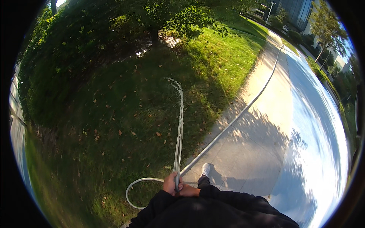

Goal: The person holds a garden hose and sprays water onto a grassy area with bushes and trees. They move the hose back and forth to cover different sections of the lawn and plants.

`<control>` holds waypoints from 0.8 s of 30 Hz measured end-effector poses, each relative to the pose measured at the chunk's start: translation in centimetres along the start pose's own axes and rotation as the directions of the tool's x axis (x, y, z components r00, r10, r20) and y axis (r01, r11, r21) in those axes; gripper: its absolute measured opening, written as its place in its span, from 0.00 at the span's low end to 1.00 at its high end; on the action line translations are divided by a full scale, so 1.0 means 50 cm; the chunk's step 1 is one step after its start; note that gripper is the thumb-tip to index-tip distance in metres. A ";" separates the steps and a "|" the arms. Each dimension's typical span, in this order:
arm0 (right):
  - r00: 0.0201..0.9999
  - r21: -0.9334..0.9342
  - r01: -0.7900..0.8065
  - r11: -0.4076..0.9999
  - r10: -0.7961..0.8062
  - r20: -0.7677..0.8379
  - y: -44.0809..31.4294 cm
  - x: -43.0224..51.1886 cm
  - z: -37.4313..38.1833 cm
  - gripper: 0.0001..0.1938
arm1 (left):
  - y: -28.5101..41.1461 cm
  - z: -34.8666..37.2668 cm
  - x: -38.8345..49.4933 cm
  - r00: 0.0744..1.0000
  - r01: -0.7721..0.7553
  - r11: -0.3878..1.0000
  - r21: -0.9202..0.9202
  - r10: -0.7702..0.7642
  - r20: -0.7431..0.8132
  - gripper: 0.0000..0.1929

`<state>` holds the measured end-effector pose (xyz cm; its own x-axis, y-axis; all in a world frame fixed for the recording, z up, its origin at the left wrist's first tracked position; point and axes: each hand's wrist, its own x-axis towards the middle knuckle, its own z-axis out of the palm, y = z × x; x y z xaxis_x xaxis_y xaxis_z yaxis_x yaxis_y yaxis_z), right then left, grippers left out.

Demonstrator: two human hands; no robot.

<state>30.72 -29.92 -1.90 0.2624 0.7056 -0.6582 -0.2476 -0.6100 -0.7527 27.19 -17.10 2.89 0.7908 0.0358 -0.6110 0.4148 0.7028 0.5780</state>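
Note:
My left hand wraps around the end of a pale grey garden hose, low in the view near my body. Right beside it, my right hand grips the same hose from below and the right. A stream of water leaves the hose end, runs forward over the lawn and curls left at its far end. To the left of my hands the hose makes a loop above the grass. From near my hands it also stretches away to the upper right, along the pavement.
Fallen leaves dot the shaded lawn. A small tree and dense shrubs stand ahead and left. My shoe is on the paved walkway, beside a bluish, brightly lit surface. A building rises far off.

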 end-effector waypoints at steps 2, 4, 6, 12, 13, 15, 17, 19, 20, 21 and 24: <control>0.995 0.068 0.092 0.993 -0.094 0.024 0.012 0.006 0.002 0.15 | 0.005 0.012 -0.002 1.000 0.004 0.999 0.044 -0.004 -0.014 0.22; 0.972 0.153 0.220 0.963 -0.229 0.045 0.016 0.007 0.005 0.11 | 0.005 0.019 -0.004 0.999 0.005 0.998 0.064 -0.002 -0.045 0.22; 0.973 0.184 0.220 0.958 -0.229 0.031 0.007 -0.002 0.006 0.11 | -0.002 0.014 0.001 0.999 0.013 0.998 0.066 -0.011 -0.033 0.22; 0.960 0.185 0.265 0.946 -0.278 0.045 0.044 0.029 0.004 0.11 | 0.002 0.023 -0.004 1.000 0.005 0.998 0.057 -0.004 -0.010 0.22; 0.958 0.197 0.270 0.943 -0.283 0.042 0.038 0.024 0.004 0.13 | 0.003 0.024 -0.004 1.000 0.007 0.999 0.052 -0.007 -0.005 0.22; 0.964 0.246 0.249 0.937 -0.265 0.033 0.033 0.023 0.005 0.16 | 0.001 0.022 -0.002 1.000 0.006 0.999 0.045 -0.005 -0.006 0.22; 0.968 0.259 0.240 0.936 -0.250 0.010 0.026 0.015 0.005 0.18 | 0.001 0.024 -0.002 1.000 0.000 0.999 0.043 0.001 -0.010 0.22; 0.971 0.232 0.238 0.943 -0.238 -0.028 0.000 -0.008 0.004 0.20 | 0.001 0.029 -0.005 1.000 -0.013 0.999 0.043 0.013 -0.017 0.22; 0.970 0.218 0.243 0.945 -0.242 -0.031 0.001 -0.008 0.003 0.18 | 0.001 0.030 -0.004 1.000 -0.019 0.999 0.050 0.019 -0.017 0.22; 0.969 0.205 0.247 0.947 -0.245 -0.035 0.003 -0.009 0.003 0.17 | -0.001 0.031 -0.004 1.000 -0.024 0.998 0.058 0.025 -0.018 0.23; 0.967 0.166 0.254 0.953 -0.250 -0.044 0.021 0.006 0.003 0.16 | 0.004 0.037 -0.003 1.000 -0.017 0.996 0.086 0.018 -0.010 0.23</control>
<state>30.37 -30.30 -2.88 0.3565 0.8194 -0.4488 -0.3238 -0.3422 -0.8821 27.99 -18.28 4.10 0.7937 0.0553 -0.6057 0.4382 0.6386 0.6326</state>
